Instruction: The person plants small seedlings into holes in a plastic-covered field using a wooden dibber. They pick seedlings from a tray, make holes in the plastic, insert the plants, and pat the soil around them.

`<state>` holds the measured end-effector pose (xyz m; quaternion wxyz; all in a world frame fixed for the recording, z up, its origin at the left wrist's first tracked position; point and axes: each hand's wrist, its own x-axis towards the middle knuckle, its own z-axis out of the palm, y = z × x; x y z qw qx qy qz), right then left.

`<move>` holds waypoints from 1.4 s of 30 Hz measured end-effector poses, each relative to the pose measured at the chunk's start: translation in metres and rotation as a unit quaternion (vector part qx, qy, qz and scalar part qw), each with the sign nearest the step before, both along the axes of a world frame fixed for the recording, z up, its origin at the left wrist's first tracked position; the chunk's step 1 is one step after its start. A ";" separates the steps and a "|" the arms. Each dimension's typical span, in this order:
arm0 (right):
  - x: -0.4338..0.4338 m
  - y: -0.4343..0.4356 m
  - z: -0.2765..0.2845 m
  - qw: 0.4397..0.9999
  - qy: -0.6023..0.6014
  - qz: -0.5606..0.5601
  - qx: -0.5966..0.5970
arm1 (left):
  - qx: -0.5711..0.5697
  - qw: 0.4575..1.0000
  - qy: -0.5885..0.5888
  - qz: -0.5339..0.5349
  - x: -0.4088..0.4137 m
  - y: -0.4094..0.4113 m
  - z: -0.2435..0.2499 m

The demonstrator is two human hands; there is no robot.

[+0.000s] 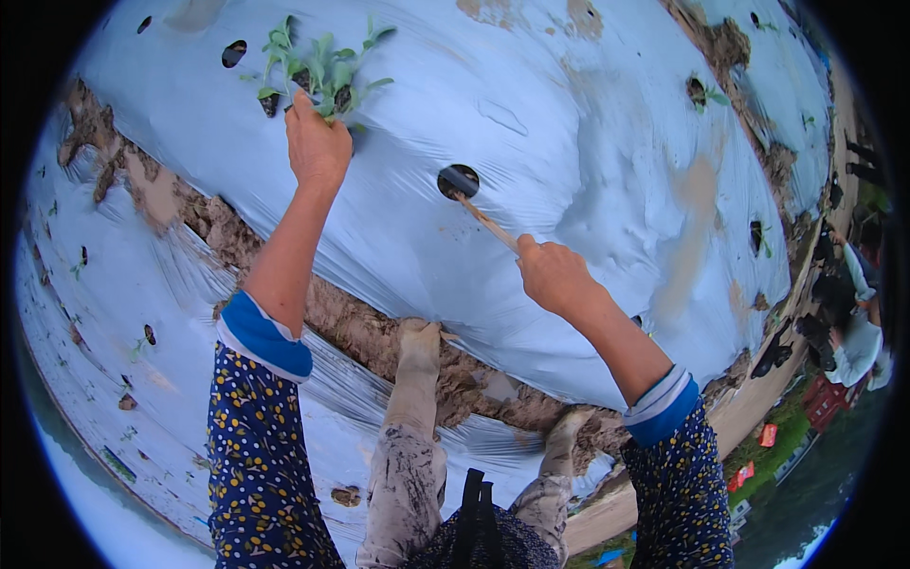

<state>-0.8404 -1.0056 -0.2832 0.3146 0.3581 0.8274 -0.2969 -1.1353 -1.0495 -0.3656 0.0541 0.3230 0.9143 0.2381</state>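
Observation:
A bunch of green seedlings (330, 67) with dark root plugs is gripped in my left hand (318, 146), above the pale plastic mulch film (405, 235). My right hand (558, 274) is closed around a wooden stick (494, 226). The stick's far tip reaches the edge of a round hole (458, 182) cut in the film. Dark material shows inside that hole. Another hole (234, 53) lies to the left of the seedlings.
My legs (412, 427) stand in a muddy furrow (348, 313) between film-covered beds. Seedlings grow from holes in the bed at right, such as a small plant (711, 97). People (849, 341) are beside a dirt path (753, 398) at far right.

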 end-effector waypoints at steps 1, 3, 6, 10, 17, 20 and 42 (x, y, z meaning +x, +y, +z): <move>-0.007 0.003 0.000 1.000 -0.017 0.012 -0.002 | -0.023 1.000 -0.016 0.004 -0.001 -0.002 0.003; -0.020 0.011 0.001 0.998 -0.050 0.032 0.000 | -0.053 0.997 -0.053 0.012 -0.002 -0.008 0.003; -0.037 0.016 0.004 0.994 -0.094 0.054 0.009 | -0.088 0.988 -0.123 0.022 -0.007 -0.021 0.002; -0.055 0.016 -0.001 0.989 -0.137 0.054 0.010 | -0.096 0.967 -0.236 0.000 -0.013 -0.033 -0.003; -0.093 0.018 -0.026 0.992 -0.118 0.040 0.001 | -0.055 0.975 -0.212 -0.041 -0.016 -0.054 -0.010; -0.105 0.024 -0.041 0.985 -0.155 0.066 -0.020 | 0.012 0.983 -0.175 -0.051 -0.010 -0.060 -0.006; -0.083 0.046 -0.054 0.977 -0.149 -0.014 -0.154 | -0.011 0.968 -0.235 0.091 0.009 -0.051 -0.036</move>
